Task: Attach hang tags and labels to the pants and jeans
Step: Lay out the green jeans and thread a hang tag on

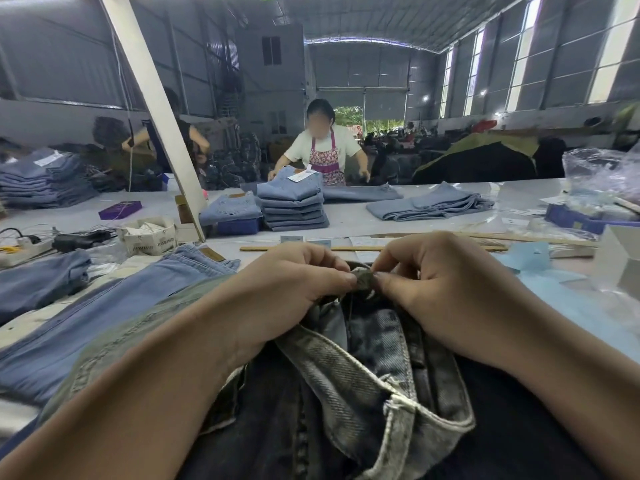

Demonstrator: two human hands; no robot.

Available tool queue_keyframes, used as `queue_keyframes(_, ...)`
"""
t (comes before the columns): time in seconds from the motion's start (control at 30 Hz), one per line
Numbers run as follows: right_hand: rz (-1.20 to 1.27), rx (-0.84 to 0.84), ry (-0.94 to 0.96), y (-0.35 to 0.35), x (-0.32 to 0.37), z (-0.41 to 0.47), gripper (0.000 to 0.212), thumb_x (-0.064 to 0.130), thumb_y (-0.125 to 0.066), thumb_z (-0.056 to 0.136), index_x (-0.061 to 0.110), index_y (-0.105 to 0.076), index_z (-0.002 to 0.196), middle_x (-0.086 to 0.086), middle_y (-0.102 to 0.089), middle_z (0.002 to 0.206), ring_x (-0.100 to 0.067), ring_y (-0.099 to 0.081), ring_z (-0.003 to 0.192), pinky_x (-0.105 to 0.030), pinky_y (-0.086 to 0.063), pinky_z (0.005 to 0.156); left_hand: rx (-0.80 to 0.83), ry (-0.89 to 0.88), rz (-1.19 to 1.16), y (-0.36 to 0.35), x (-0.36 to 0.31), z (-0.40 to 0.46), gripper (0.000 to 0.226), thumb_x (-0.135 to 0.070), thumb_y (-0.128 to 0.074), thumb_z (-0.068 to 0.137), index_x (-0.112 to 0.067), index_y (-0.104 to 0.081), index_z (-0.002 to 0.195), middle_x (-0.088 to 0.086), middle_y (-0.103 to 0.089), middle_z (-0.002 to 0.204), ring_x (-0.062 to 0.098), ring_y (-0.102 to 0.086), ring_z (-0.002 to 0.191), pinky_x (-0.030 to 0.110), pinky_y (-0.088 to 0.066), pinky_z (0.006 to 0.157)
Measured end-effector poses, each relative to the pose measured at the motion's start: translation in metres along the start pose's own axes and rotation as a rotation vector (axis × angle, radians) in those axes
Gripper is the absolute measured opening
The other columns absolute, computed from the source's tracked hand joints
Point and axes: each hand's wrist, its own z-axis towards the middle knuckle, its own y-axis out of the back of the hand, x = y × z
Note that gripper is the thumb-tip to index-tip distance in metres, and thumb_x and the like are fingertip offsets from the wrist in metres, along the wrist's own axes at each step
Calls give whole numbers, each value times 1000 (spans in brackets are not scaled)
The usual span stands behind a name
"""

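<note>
1. Here, dark washed jeans [363, 393] lie nearest the camera, waistband open and turned up.
2. The left hand [287, 285] and right hand [446, 289] each pinch a small fold of the waistband [363, 279] between thumb and fingertips, almost touching.
3. Light blue jeans [104, 323] lie spread to the left.
4. Farther off, a folded stack of jeans [294, 206] sits on the table [346, 220]; a person in an apron [325, 150] stands behind it.

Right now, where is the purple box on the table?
In the head view, the purple box lies far left on the table, between the left stack of folded jeans and the slanted white post.
</note>
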Motion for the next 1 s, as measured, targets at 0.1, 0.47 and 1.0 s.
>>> queue_keyframes(0.1, 25, 30, -2, 0, -4, 0, 15, 38, -63, 89, 32, -66, 75, 15, -64, 66, -1, -57, 62, -30, -48, 57, 8, 23, -62, 0, 1, 0, 29, -8, -67, 86, -22, -69, 61, 5, -61, 64, 17, -53, 59, 28, -42, 58)
queue_keyframes(0.47, 33, 25, 5, -3, -9, -8, 16, 39, -56, 93, 31, -60, 80, 13, -62, 72, 0, -54, 72, -24, -45, 64, 60, 31, -53, -1, 3, 2, 29, -9, -65, 89, -23, -73, 66, 7, -67, 72, 20, -60, 70, 32, -48, 68)
queue_keyframes(1.0, 44, -29, 36, -6, -12, -15, 10, 36, -59, 91, 32, -64, 83, 16, -63, 73, 0, -55, 73, -26, -45, 62, 65, -55, 47, -3, 0, 1, 13, -23, -82, 62, -23, -74, 73, -2, -63, 65, 10, -56, 63, 27, -44, 65)
